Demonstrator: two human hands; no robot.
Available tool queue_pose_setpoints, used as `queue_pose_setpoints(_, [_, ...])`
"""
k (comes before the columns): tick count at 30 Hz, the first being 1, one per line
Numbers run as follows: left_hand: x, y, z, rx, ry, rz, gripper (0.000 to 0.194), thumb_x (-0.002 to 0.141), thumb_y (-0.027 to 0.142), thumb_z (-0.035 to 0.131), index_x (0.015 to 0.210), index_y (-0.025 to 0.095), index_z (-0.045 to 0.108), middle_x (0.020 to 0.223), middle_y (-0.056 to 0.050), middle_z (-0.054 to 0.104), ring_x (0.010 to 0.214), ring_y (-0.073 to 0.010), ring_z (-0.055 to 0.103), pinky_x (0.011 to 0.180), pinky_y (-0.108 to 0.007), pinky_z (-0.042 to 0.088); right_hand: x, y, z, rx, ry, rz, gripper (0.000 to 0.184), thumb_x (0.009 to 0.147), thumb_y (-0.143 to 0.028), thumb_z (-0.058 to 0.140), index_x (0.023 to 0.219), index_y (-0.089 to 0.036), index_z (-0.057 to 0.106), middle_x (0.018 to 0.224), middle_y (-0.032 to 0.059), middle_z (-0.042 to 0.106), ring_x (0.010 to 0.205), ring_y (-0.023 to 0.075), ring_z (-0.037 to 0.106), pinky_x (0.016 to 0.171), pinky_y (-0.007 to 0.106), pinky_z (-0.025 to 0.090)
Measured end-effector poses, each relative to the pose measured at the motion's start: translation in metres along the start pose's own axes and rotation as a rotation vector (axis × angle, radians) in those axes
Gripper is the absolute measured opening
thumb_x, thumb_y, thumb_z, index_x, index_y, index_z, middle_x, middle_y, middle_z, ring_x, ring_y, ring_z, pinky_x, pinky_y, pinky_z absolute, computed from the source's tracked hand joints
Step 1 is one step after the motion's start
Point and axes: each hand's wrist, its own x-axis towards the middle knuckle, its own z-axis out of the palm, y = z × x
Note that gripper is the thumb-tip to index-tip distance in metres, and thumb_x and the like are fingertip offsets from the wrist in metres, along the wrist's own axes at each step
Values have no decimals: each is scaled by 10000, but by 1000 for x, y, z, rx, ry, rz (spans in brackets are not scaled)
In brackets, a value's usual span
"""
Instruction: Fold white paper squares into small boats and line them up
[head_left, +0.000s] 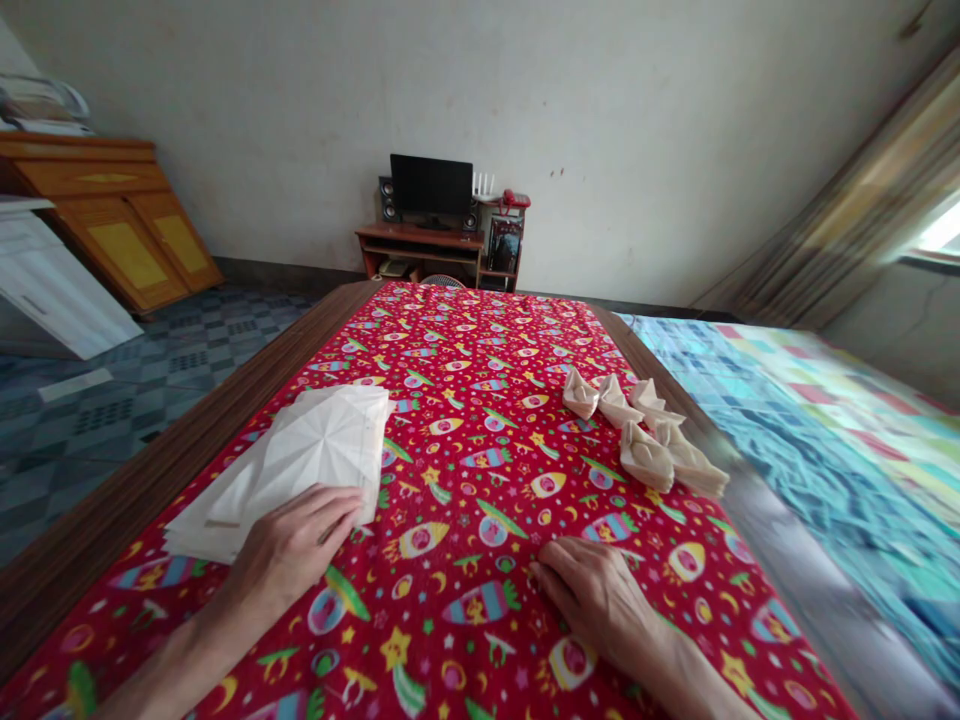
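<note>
At the left of the red patterned cloth lies a loose stack of off-white paper sheets. On top is a sheet with star-shaped creases. My left hand is at its near right corner, with fingers together and bent over the edge; the thumb is hidden. My right hand rests on the cloth, fingers curled in and nothing visible in them. Beyond it to the right stand several folded paper boats in two short rows, apart from my hand.
The red cloth covers a table with dark wooden edges. A bed with a blue and multicoloured cover adjoins on the right. Against the far wall, a small desk carries a monitor. Wooden cabinets stand far left.
</note>
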Motion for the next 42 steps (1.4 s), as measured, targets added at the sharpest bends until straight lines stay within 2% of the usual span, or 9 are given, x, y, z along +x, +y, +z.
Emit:
queue_pose_setpoints(6, [7,-4,0,-215,-30,-97,228,874,344,511,729,195,604,819,-21,698,749,-130,670,687,-186,531,1,-1,-1,-5,1,-2,251,958,-219,378,721,-193,455,628,-18,533,531,98,456,532,249,288])
queue_pose_setpoints(12, [10,-6,-4,-288,-146,-154,247,878,367,497,724,190,573,805,-26,661,742,-133,643,677,-189,511,-2,1,2,-8,23,-6,241,952,-214,390,728,-190,474,639,-13,545,549,97,469,533,250,293])
queue_pose_setpoints(19, [11,-8,-4,-260,-113,-166,251,902,326,426,726,188,538,741,-30,618,679,-130,608,633,-198,503,0,2,3,-5,29,-5,240,953,-215,390,729,-192,474,640,-12,548,555,99,477,539,249,295])
queue_pose_setpoints(23, [7,-15,-2,-218,-108,-131,228,907,325,432,773,194,560,806,-34,637,741,-134,624,668,-201,513,-1,2,3,0,22,0,249,953,-214,388,723,-191,480,639,-11,551,556,99,481,540,246,299])
queue_pose_setpoints(27, [6,-31,-9,-98,-38,-122,189,911,296,434,913,199,596,963,-49,646,909,-151,625,835,-243,506,2,2,4,4,13,-38,243,951,-213,397,732,-186,498,639,-12,547,552,99,474,541,244,308])
queue_pose_setpoints(31, [5,-50,-21,27,47,-163,226,908,283,412,942,188,613,1000,-64,645,950,-173,617,905,-295,489,31,-11,6,-22,40,-204,280,948,-218,411,691,-184,517,634,-1,538,572,112,471,539,253,310])
queue_pose_setpoints(35, [-1,-64,-26,81,53,-205,246,890,300,433,989,178,622,1070,-77,635,993,-188,613,934,-327,480,82,-40,15,19,-2,-326,220,945,-200,418,805,-182,587,766,23,580,689,123,511,594,239,370])
queue_pose_setpoints(39, [-8,-71,-25,61,45,-266,289,873,311,432,1049,175,616,1079,-80,646,991,-194,624,903,-326,505,133,-64,34,13,5,-392,245,880,-382,554,1052,-211,582,1160,83,545,1000,201,500,804,328,433])
queue_pose_setpoints(42, [-11,-74,-23,51,40,-284,301,873,314,422,1048,174,625,1087,-80,654,997,-194,630,907,-325,508,156,-71,48,-36,-58,-409,273,858,-460,560,984,-219,587,1123,68,555,1051,218,476,828,345,423])
